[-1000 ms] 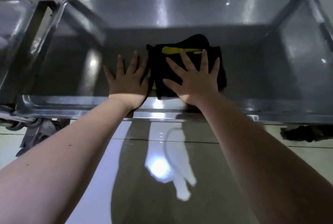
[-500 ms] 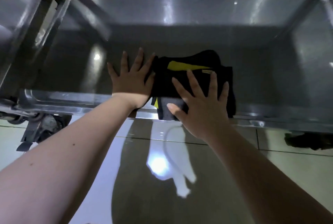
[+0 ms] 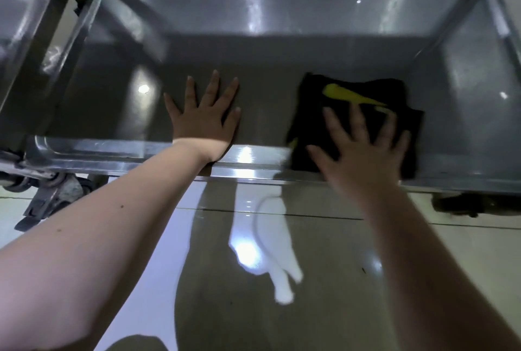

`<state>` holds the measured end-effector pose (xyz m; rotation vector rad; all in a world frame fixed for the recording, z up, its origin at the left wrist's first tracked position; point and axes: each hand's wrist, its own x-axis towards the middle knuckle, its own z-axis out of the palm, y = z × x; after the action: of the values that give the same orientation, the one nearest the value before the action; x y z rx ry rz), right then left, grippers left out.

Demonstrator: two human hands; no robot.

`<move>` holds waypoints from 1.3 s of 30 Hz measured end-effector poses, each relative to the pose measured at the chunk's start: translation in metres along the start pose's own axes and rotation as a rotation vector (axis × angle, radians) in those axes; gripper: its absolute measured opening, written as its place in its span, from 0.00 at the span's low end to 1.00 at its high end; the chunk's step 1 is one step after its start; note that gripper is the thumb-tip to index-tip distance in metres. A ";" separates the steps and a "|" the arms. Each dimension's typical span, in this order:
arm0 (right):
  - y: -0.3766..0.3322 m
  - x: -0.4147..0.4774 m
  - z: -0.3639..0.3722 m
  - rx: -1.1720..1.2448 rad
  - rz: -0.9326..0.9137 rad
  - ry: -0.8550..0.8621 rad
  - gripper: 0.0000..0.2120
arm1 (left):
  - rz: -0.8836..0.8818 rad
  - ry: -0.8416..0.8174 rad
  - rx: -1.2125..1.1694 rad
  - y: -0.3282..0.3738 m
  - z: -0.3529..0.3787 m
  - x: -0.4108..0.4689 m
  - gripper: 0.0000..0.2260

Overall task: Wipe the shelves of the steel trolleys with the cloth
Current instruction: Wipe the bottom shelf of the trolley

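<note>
To wipe well, the person should press the cloth (image 3: 366, 90) flat with even weight and lead it into the right corner and along the front rim (image 3: 127, 153), where dirt probably collects. The right hand (image 3: 363, 153) lies open on the black-and-yellow cloth, fingers spread, at the right part of the trolley's bottom shelf (image 3: 270, 102). The left hand (image 3: 205, 118), also open and flat, rests on bare steel, well apart from the cloth

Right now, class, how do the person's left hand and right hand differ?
The left hand lies on the bare steel shelf; the right hand presses the black cloth. The left hand looks sharp, the right hand blurred. Both are flat, fingers spread.
</note>
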<state>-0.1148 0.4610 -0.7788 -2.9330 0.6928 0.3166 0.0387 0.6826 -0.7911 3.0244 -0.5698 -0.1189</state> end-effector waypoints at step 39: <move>-0.037 0.004 0.012 0.047 0.049 0.004 0.28 | 0.002 -0.101 -0.009 -0.002 -0.019 0.035 0.29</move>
<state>-0.0965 0.4936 -0.7891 -2.8769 0.7625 0.2946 0.0735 0.6723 -0.7746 3.0227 -0.5774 -0.2743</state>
